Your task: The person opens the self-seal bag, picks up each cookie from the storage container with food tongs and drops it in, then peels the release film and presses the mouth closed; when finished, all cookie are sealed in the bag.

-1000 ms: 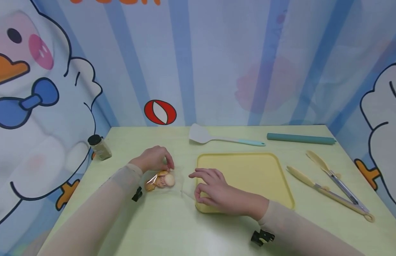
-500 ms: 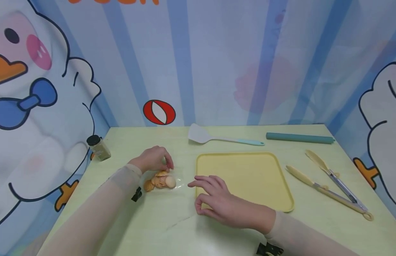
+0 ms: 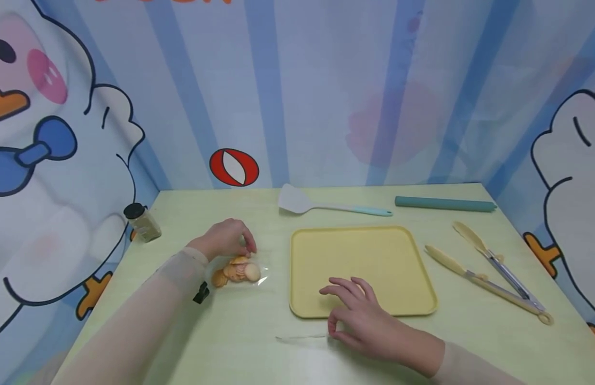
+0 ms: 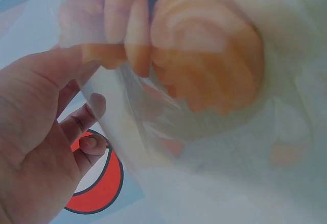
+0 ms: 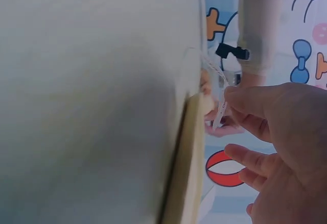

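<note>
My left hand (image 3: 226,238) pinches the upper edge of a clear plastic bag (image 3: 262,279) on the table's left half. Inside it are several tan and orange pieces that look like cookies (image 3: 237,270). One ridged, swirled piece (image 4: 207,50) shows large through the plastic in the left wrist view. Near the tray's front edge, my right hand (image 3: 369,323) pinches a thin clear strip (image 3: 302,337) between thumb and forefinger, its other fingers spread. In the right wrist view, the strip (image 5: 222,106) curves away from the fingertips.
A yellow tray (image 3: 360,267) lies right of the bag. Behind it are a spatula (image 3: 326,206) and a teal rod (image 3: 443,203). Tongs (image 3: 494,283) lie spread at the right. A black-capped seasoning jar (image 3: 143,222) stands far left, near the printed curtain (image 3: 302,107).
My right hand has moved right and toward me, away from the bag, with the thin strip trailing from its fingers. My left hand stays on the bag.
</note>
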`<state>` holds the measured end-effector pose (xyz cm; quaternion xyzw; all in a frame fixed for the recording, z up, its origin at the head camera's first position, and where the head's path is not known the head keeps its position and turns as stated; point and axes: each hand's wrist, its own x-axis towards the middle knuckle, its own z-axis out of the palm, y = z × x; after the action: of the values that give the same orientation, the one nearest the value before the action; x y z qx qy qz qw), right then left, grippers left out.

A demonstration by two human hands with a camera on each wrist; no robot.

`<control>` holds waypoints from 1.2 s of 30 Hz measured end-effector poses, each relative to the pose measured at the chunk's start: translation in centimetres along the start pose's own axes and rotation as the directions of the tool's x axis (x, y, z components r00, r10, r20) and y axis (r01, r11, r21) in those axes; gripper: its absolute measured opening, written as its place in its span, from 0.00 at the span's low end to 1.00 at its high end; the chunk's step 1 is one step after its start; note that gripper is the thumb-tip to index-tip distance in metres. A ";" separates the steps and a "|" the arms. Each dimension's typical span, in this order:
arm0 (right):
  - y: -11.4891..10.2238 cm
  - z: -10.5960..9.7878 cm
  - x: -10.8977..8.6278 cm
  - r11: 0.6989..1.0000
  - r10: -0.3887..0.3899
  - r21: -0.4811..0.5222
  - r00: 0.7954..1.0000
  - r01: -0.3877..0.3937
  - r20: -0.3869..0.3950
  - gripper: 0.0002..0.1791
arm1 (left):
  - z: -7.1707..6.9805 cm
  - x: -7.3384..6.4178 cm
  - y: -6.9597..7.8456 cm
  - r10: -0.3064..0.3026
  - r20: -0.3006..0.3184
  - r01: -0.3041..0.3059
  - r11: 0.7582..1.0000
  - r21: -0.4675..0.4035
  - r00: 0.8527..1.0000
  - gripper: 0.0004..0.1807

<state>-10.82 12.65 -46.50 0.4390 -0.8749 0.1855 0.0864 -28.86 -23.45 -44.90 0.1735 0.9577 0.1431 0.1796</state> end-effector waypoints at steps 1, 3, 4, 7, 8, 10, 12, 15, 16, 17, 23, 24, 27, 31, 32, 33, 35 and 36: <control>0.2 0.1 -0.4 1.000 0.007 -0.004 1.000 -0.007 0.001 0.12 | 0.0 0.0 0.0 0.002 -0.001 -0.002 1.000 0.001 1.000 0.09; 0.7 0.4 -1.0 1.000 0.028 -0.002 1.000 -0.028 0.003 0.12 | 0.0 0.0 0.0 0.000 -0.001 0.000 1.000 0.002 1.000 0.09; 0.9 0.5 -1.3 0.999 0.042 0.005 0.999 -0.042 0.009 0.12 | 0.0 0.0 -0.1 0.000 -0.001 0.000 1.000 0.002 1.000 0.09; 1.4 0.7 -1.8 0.995 0.092 0.029 0.996 -0.093 0.020 0.12 | 0.0 0.0 -0.1 -0.008 -0.003 0.008 1.000 0.000 1.000 0.09; 1.5 0.7 -1.9 0.993 0.109 0.041 0.994 -0.110 0.021 0.12 | 0.0 -0.1 -0.1 -0.012 -0.004 0.012 1.000 -0.001 1.000 0.09; 1.6 0.7 -2.1 0.989 0.133 0.062 0.991 -0.134 0.017 0.13 | 0.0 -0.1 -0.1 -0.019 -0.002 0.019 1.000 -0.005 1.000 0.09; 1.7 0.8 -2.4 0.987 0.142 0.076 0.990 -0.141 -0.005 0.14 | 0.0 -0.2 0.0 -0.023 0.002 0.023 1.000 -0.005 1.000 0.09; 1.8 0.9 -2.8 0.987 0.135 0.094 0.990 -0.131 -0.038 0.16 | 0.1 -0.3 0.1 -0.025 0.009 0.025 1.000 -0.012 1.000 0.09; 1.9 0.9 -2.9 0.987 0.134 0.100 0.990 -0.129 -0.044 0.17 | 0.2 -0.3 0.1 -0.025 0.009 0.026 1.000 -0.014 1.000 0.09; 2.0 0.9 -3.1 0.986 0.136 0.106 0.990 -0.130 -0.048 0.18 | 0.2 -0.2 0.2 -0.023 0.007 0.023 1.000 -0.012 1.000 0.09; 2.3 0.4 -4.3 0.977 0.177 0.135 0.981 -0.165 -0.079 0.21 | 0.1 0.0 0.2 0.004 -0.005 -0.004 1.000 0.003 1.000 0.09; 2.3 0.2 -4.5 0.976 0.183 0.138 0.979 -0.171 -0.086 0.21 | 0.1 0.0 0.2 0.006 -0.007 -0.006 1.000 0.004 1.000 0.09; 2.4 -0.4 -5.1 0.974 0.194 0.139 0.975 -0.179 -0.104 0.22 | 0.1 0.1 0.0 0.010 -0.010 -0.010 1.000 0.010 1.000 0.09; 2.8 -0.9 -5.4 0.969 0.214 0.150 0.970 -0.196 -0.117 0.22 | 0.1 0.1 0.1 0.003 -0.008 -0.003 1.000 0.011 1.000 0.09; 2.9 -1.0 -5.4 0.968 0.217 0.156 0.969 -0.198 -0.120 0.21 | 0.1 0.1 0.1 0.001 -0.005 -0.001 1.000 0.010 1.000 0.09; 3.0 -1.0 -5.3 0.966 0.219 0.164 0.968 -0.198 -0.123 0.21 | 0.1 0.1 0.2 0.002 -0.001 -0.002 1.000 0.009 1.000 0.09; 3.3 -1.0 -5.0 0.966 0.213 0.175 0.968 -0.189 -0.135 0.19 | 0.0 0.0 0.3 0.004 0.004 -0.004 1.000 0.010 1.000 0.08; 3.5 -1.1 -4.7 0.967 0.207 0.178 0.968 -0.181 -0.141 0.18 | -0.1 0.0 0.3 0.006 0.005 -0.006 1.000 0.011 1.000 0.08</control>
<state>-10.79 18.47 -47.89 0.3403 -0.8860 0.2984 0.1007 -28.78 -23.22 -44.71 0.1777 0.9575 0.1380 0.1806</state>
